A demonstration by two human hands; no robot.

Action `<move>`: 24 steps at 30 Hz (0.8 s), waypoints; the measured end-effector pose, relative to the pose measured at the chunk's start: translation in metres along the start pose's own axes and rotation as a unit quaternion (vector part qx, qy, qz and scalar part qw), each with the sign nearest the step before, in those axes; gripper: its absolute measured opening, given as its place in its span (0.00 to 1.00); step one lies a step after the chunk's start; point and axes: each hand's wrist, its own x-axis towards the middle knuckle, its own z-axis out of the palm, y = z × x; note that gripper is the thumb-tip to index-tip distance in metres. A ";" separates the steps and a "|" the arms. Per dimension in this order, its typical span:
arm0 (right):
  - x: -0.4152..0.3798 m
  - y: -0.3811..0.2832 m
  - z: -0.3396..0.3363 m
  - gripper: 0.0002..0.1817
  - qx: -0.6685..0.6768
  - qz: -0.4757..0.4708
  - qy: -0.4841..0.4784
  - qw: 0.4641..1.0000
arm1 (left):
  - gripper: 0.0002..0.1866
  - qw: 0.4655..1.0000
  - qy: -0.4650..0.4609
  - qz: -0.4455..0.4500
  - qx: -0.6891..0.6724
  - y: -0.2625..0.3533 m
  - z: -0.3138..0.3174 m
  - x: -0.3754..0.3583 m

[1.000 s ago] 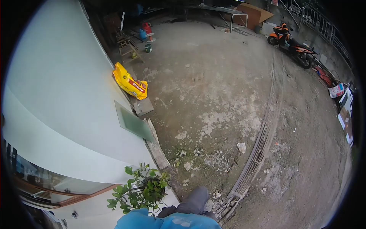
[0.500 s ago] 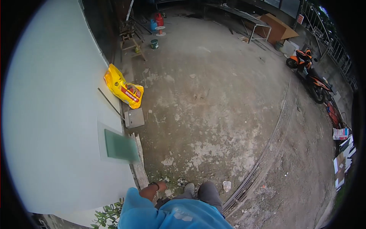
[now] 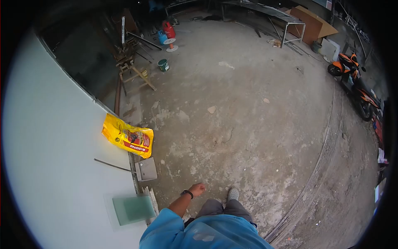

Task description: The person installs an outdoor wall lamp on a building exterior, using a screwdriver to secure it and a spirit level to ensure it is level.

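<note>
My left hand (image 3: pixel 197 189), with a dark band on its wrist, hangs in front of my body above the concrete floor (image 3: pixel 248 137). Its fingers look curled, but the hand is too small to tell whether anything is in them. Nearest to it on the left stand a small grey box (image 3: pixel 146 169) and a green glass panel (image 3: pixel 133 210) by the white wall (image 3: pixel 54 157). A yellow bag (image 3: pixel 130 137) leans farther up along that wall. My right hand is not visible.
Ahead on the left are a wooden trestle (image 3: pixel 139 79), a dark green bucket (image 3: pixel 163 65), a red cylinder (image 3: pixel 168 30) and a blue one (image 3: pixel 162 37). A metal table (image 3: pixel 265 13) stands at the back. An orange and black motorbike (image 3: pixel 356 83) is on the right.
The view has moved forward, so the yellow bag, grey box and glass panel sit lower. My left hand has swung forward and my leading foot has changed position.
</note>
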 end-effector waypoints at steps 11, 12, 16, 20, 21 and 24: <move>0.399 -0.368 -0.194 0.19 0.014 -0.196 0.032 0.980 | 0.16 0.933 -0.162 -0.310 0.082 -0.068 -0.186 0.198; 0.416 -0.368 -0.202 0.19 -0.002 -0.159 0.018 0.987 | 0.16 0.939 -0.160 -0.286 0.102 -0.052 -0.217 0.256; 0.421 -0.368 -0.245 0.19 -0.029 0.026 -0.017 0.999 | 0.16 0.983 0.010 -0.076 0.166 0.102 -0.360 0.515; 0.462 -0.395 -0.293 0.19 -0.006 0.133 -0.015 0.991 | 0.17 0.990 0.133 0.034 -0.023 0.317 -0.513 0.728; 0.483 -0.407 -0.302 0.19 -0.007 0.157 -0.022 0.987 | 0.17 0.986 0.138 0.087 -0.041 0.360 -0.546 0.771; 0.579 -0.459 -0.336 0.19 -0.042 0.198 -0.062 0.977 | 0.17 0.972 0.142 0.181 -0.046 0.440 -0.624 0.896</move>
